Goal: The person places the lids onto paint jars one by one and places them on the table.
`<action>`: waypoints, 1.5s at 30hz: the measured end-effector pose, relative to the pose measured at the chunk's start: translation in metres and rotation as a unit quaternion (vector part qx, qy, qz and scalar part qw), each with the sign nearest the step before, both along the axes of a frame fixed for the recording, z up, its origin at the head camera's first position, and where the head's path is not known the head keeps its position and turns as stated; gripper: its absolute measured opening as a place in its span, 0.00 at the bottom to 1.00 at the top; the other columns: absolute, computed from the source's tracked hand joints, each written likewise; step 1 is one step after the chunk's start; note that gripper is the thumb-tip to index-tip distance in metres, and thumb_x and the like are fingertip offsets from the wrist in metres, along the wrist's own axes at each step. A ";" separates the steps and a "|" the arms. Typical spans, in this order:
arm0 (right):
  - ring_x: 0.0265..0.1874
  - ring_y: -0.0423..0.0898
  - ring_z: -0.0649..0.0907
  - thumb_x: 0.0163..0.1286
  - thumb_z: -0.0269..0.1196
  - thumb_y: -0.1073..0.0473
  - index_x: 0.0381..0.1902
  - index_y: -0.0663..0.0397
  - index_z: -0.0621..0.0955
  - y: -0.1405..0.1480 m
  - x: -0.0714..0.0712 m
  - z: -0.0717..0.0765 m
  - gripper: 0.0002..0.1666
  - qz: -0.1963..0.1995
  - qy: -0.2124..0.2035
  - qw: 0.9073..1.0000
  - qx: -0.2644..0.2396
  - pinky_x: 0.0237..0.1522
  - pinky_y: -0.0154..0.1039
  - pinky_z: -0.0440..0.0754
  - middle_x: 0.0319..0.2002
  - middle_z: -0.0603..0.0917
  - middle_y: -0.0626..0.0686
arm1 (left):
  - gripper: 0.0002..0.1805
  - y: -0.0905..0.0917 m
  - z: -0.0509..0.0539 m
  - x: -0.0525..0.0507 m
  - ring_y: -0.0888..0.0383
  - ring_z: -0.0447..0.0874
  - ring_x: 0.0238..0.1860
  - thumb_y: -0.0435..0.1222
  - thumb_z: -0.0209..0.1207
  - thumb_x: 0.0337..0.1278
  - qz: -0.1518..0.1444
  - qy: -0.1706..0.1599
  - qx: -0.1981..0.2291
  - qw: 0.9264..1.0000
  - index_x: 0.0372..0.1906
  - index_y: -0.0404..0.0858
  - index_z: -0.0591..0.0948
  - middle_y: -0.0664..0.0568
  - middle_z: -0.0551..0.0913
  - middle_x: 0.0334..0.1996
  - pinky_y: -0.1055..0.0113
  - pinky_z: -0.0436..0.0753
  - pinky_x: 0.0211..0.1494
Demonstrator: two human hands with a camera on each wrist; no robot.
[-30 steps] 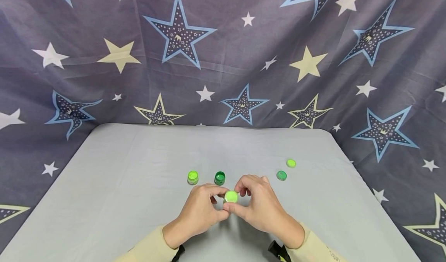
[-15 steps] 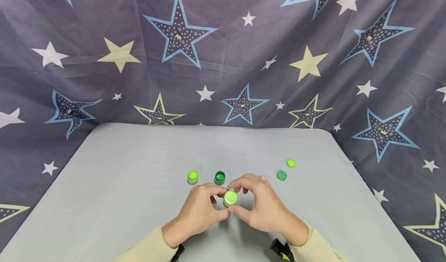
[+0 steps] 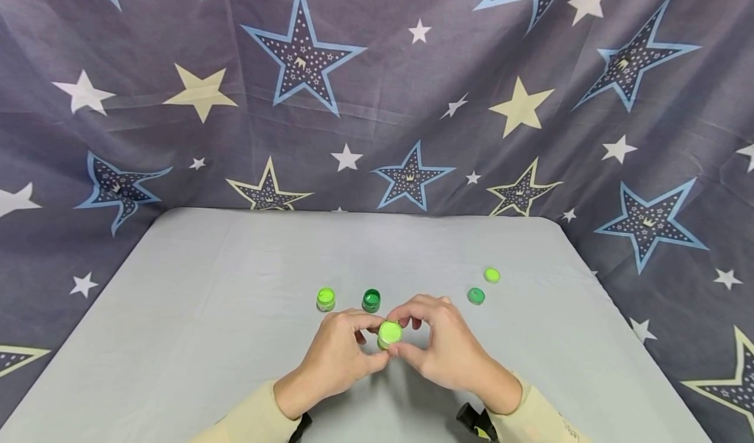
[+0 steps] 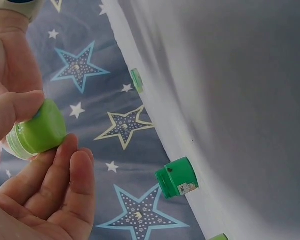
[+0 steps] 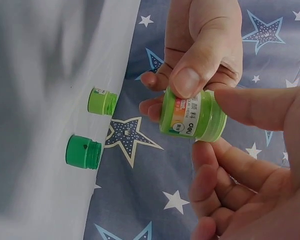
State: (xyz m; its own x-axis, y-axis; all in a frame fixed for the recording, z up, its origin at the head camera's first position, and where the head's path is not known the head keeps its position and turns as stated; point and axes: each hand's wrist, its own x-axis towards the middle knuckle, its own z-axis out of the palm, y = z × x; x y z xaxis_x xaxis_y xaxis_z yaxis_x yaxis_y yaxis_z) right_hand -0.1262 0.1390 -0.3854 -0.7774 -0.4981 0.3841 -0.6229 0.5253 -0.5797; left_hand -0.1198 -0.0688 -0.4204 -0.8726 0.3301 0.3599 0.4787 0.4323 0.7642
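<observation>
A small light green paint jar [image 5: 182, 115] with a lid [image 3: 390, 334] on it is held above the table, between both hands. My left hand [image 3: 338, 354] grips the jar's body, its thumb across the label in the right wrist view. At the lid's rim, my right hand [image 3: 444, 348] pinches with thumb and index finger. Beyond the hands, an uncapped light green jar [image 3: 326, 300] and an uncapped dark green jar [image 3: 372, 301] stand upright on the table. The left wrist view shows the held jar [image 4: 50, 125] partly covered by fingers.
Two loose lids, one dark green [image 3: 476, 296] and one light green [image 3: 491, 275], lie on the right of the white-covered table [image 3: 235, 266]. A star-patterned cloth [image 3: 377, 129] hangs behind and beside it.
My right thumb and index finger have shifted round the lid's rim, loosening slightly and then closing on it again. The left hand and the held jar have stayed nearly still.
</observation>
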 end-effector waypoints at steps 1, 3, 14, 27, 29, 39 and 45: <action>0.36 0.34 0.77 0.51 0.82 0.59 0.42 0.38 0.87 0.000 0.000 0.000 0.21 -0.005 0.001 1.000 -0.001 0.41 0.38 0.69 0.35 0.83 0.33 | 0.16 0.000 0.000 0.000 0.65 0.84 0.38 0.31 0.78 0.42 0.002 0.001 0.000 1.000 0.41 0.47 0.91 0.66 0.88 0.37 0.68 0.85 0.37; 0.35 0.33 0.77 0.50 0.82 0.58 0.40 0.38 0.87 -0.001 0.000 -0.001 0.20 -0.013 0.002 1.000 -0.004 0.40 0.38 0.68 0.33 0.82 0.33 | 0.17 0.000 0.000 0.000 0.65 0.84 0.38 0.30 0.78 0.42 0.004 0.001 0.001 1.000 0.41 0.47 0.91 0.66 0.88 0.37 0.68 0.85 0.37; 0.31 0.41 0.78 0.49 0.83 0.53 0.35 0.40 0.83 -0.005 0.002 -0.003 0.20 -0.045 0.010 0.999 -0.012 0.39 0.39 0.67 0.29 0.80 0.38 | 0.17 0.002 0.000 0.001 0.66 0.83 0.37 0.28 0.76 0.38 0.013 0.011 0.000 1.000 0.39 0.44 0.91 0.62 0.88 0.36 0.68 0.85 0.36; 0.30 0.42 0.76 0.47 0.83 0.42 0.31 0.39 0.77 -0.006 0.003 -0.006 0.26 -0.068 0.009 0.998 0.000 0.39 0.38 0.67 0.28 0.78 0.39 | 0.18 0.002 0.001 0.002 0.65 0.83 0.37 0.27 0.77 0.37 0.014 0.004 0.000 1.000 0.40 0.43 0.90 0.62 0.88 0.36 0.70 0.84 0.36; 0.30 0.43 0.76 0.47 0.83 0.40 0.31 0.40 0.77 -0.006 0.003 -0.006 0.27 -0.071 0.004 0.997 0.003 0.39 0.38 0.67 0.28 0.77 0.37 | 0.18 0.001 0.001 0.002 0.63 0.84 0.37 0.28 0.78 0.37 0.012 0.003 0.000 1.000 0.40 0.43 0.90 0.62 0.88 0.36 0.70 0.84 0.36; 0.36 0.40 0.76 0.49 0.84 0.49 0.47 0.38 0.82 0.000 0.001 -0.002 0.29 -0.024 0.026 0.999 -0.009 0.41 0.38 0.68 0.38 0.80 0.34 | 0.17 0.000 0.000 0.001 0.59 0.85 0.37 0.30 0.79 0.40 0.001 0.007 0.010 1.000 0.39 0.46 0.90 0.65 0.87 0.36 0.67 0.85 0.37; 0.39 0.36 0.76 0.50 0.82 0.61 0.51 0.40 0.85 0.000 0.000 0.000 0.29 0.013 0.005 1.000 -0.004 0.43 0.38 0.68 0.44 0.84 0.34 | 0.17 0.000 0.000 0.001 0.59 0.84 0.37 0.30 0.79 0.40 -0.001 0.005 0.012 1.000 0.39 0.48 0.90 0.67 0.88 0.36 0.67 0.85 0.37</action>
